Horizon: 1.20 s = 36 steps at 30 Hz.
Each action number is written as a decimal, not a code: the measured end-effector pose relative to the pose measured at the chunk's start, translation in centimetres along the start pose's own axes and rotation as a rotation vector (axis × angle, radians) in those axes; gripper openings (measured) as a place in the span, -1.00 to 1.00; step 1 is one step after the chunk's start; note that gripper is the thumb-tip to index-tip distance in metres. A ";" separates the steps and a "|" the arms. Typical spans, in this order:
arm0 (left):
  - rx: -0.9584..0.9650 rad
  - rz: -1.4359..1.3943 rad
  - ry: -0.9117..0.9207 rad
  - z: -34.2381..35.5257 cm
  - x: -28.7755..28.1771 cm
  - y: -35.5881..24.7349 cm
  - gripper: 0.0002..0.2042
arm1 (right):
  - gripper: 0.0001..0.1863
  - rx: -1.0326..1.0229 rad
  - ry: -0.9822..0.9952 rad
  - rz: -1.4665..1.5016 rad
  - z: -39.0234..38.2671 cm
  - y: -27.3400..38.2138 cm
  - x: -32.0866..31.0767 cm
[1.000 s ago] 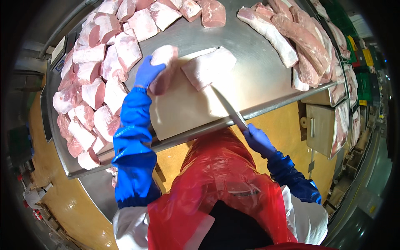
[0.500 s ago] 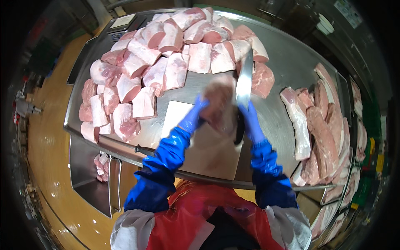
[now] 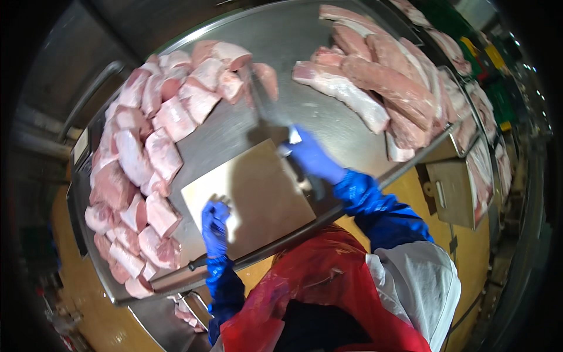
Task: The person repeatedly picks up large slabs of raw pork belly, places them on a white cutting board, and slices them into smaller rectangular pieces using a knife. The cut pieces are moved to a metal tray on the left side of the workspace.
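Observation:
My right hand, in a blue glove, grips a knife at the right of the board. Its wide blade, smeared by motion, points away from me toward the pork pieces. Above the left part of the pale cutting board is my left hand, also gloved, its fingers loosely bent and apart with nothing in them. Cut pork blocks with pale fat lie heaped along the left and far left of the steel table. Long uncut pork loins are piled at the far right.
A black-handled tool lies at the table's near edge beside my left forearm. Below that edge, a steel bin holds meat scraps. More meat fills a container beyond the right edge. The steel table has a raised rim.
The pork piece has left my left hand, which is now lower left over the board. My right hand still holds the knife. The view has turned right, toward the loins.

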<state>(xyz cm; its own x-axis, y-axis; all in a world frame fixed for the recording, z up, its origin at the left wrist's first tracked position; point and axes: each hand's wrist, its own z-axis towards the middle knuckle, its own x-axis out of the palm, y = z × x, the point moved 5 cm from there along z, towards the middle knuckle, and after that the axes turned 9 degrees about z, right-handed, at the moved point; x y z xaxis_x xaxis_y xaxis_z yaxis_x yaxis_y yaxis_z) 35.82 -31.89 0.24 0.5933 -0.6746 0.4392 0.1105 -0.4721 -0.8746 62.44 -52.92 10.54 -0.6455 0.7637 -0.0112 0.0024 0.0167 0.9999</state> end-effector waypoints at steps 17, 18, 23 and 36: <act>-0.611 -0.459 0.597 13.6 48.5 25.6 -0.67 | -0.69 0.236 -0.292 -0.387 -0.8 -2.5 -35.3; -0.579 -0.422 0.544 14.3 48.4 26.4 -0.66 | -0.71 0.190 -0.278 -0.431 -0.8 -4.1 -35.1; 0.240 0.373 0.678 14.0 44.0 20.3 -0.68 | -0.75 0.202 -0.290 0.131 -3.1 -5.3 -28.3; -0.225 2.099 -0.440 2.5 -9.3 0.3 0.09 | -0.76 0.255 -0.155 0.116 -4.2 -13.7 -16.0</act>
<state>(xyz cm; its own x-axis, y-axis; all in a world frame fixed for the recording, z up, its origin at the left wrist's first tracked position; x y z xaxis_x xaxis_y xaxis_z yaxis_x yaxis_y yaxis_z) 32.34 -24.35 -4.62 -0.2148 -0.0297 -0.9762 -0.8308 0.5310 0.1667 69.53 -68.08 -2.88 -0.5058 0.8589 0.0810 0.2726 0.0701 0.9596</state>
